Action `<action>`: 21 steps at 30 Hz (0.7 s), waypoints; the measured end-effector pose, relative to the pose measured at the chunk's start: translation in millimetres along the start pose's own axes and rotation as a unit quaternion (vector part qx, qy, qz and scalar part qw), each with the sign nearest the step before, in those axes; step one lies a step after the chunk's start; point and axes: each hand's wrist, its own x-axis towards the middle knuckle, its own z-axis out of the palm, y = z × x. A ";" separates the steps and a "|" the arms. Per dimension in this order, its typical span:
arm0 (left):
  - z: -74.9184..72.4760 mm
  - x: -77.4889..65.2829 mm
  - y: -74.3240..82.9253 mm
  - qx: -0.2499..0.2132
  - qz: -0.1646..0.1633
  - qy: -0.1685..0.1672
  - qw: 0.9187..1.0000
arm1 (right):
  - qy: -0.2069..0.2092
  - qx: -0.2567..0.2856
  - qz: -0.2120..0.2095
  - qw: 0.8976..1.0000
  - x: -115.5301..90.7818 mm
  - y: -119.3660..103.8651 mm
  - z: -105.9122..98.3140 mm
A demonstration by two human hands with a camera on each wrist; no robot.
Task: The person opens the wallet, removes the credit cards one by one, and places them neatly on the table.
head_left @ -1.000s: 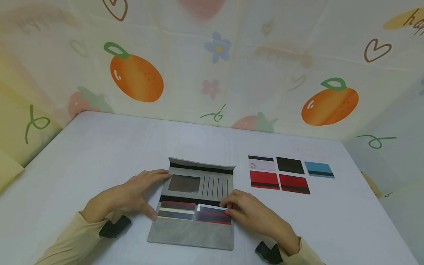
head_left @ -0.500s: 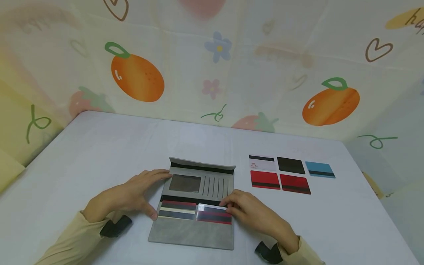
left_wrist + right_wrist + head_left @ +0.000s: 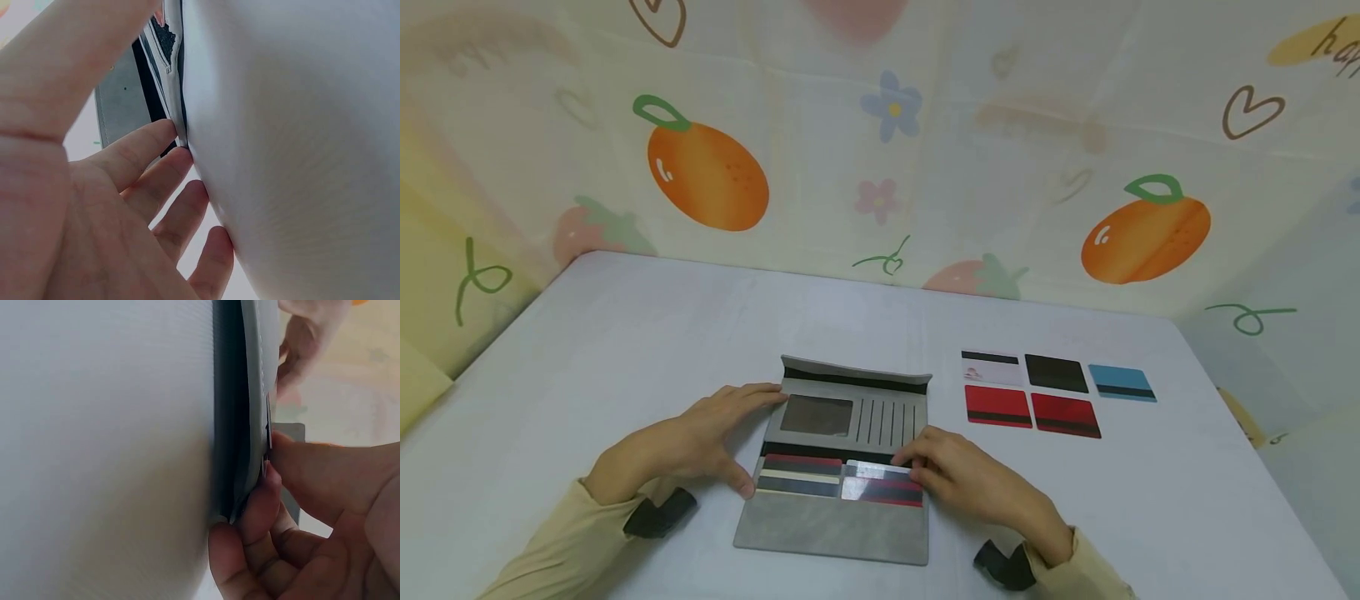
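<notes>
A grey long wallet (image 3: 831,529) lies unfolded on the white-covered table, its top flap raised. My left hand (image 3: 700,437) spreads around its left edge, thumb low and fingers high; in the left wrist view the straight fingertips touch that edge. Striped cards (image 3: 803,467) sit in the left slots. At the right slots, a shiny card (image 3: 872,472) overlaps a red-edged card (image 3: 887,502). My right hand (image 3: 973,487) pinches the shiny card's right end between thumb and fingers. In the right wrist view, the right hand (image 3: 319,519) meets the wallet's edge and hides part of the card.
Right of the wallet, loose cards lie in two rows: a white card (image 3: 991,370), a black card (image 3: 1056,374) and a blue card (image 3: 1122,382) behind, two red cards (image 3: 998,406) in front. A fruit-printed curtain (image 3: 820,167) hangs beyond the table's back edge.
Glare has spread across the shiny card, whose surface looks brighter and slightly differently angled. The right hand has shifted barely, still pinching it. The left hand and the loose cards stay put.
</notes>
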 end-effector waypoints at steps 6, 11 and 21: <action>0.1 -0.2 -0.7 0.002 0.003 0.004 1.000 | -0.008 -0.001 -0.009 1.000 2.8 0.3 -1.3; 0.3 -0.8 -0.8 -0.004 0.004 0.004 1.000 | -0.014 -0.002 -0.018 1.000 3.3 0.4 -0.6; 0.0 -0.9 -0.1 -0.005 0.000 0.001 1.000 | -0.006 0.005 -0.017 1.000 6.0 3.1 0.1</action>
